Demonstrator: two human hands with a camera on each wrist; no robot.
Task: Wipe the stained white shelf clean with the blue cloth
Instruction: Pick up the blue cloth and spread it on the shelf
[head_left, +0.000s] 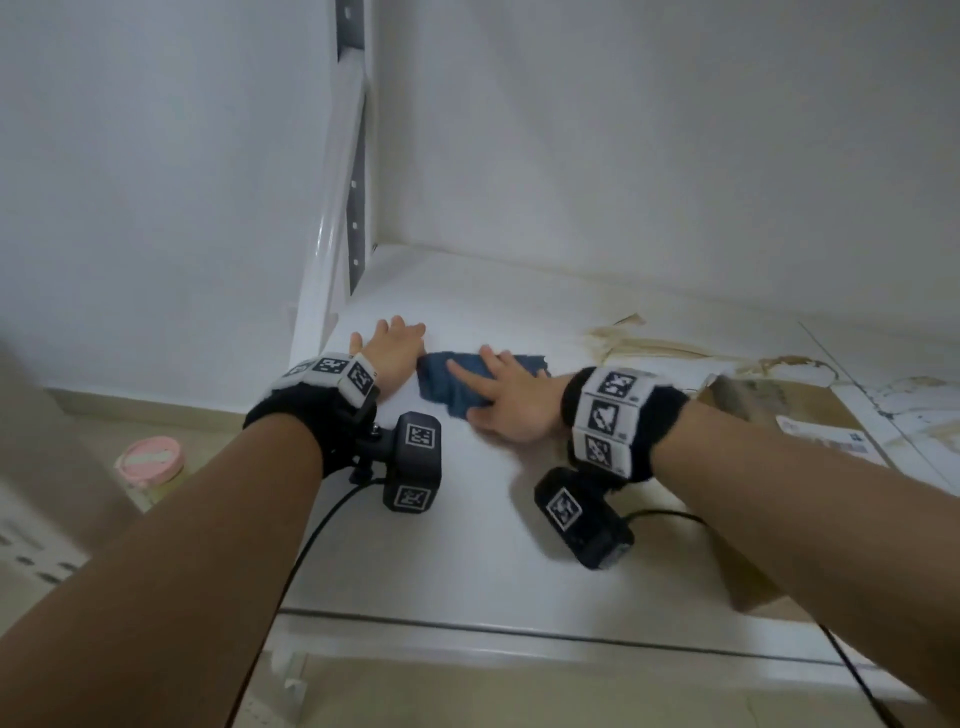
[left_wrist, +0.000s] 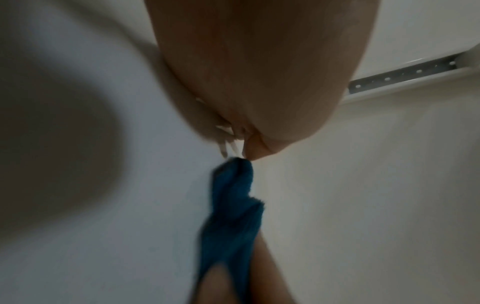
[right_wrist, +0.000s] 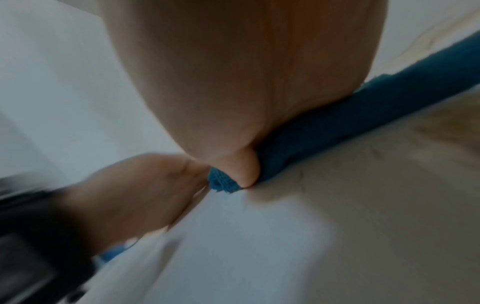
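Right hand (head_left: 506, 397) presses blue cloth (head_left: 452, 384), lying lengthwise left-to-right, onto shelf (head_left: 467, 545).

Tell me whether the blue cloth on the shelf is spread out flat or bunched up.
Bunched up. The blue cloth lies in folds under the flat right hand on the white shelf; the right wrist view shows a thick roll.

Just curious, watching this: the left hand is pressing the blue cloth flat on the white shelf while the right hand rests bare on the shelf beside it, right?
Swapped: the head view shows the right hand pressing the blue cloth on the white shelf; the left hand rests bare beside it.
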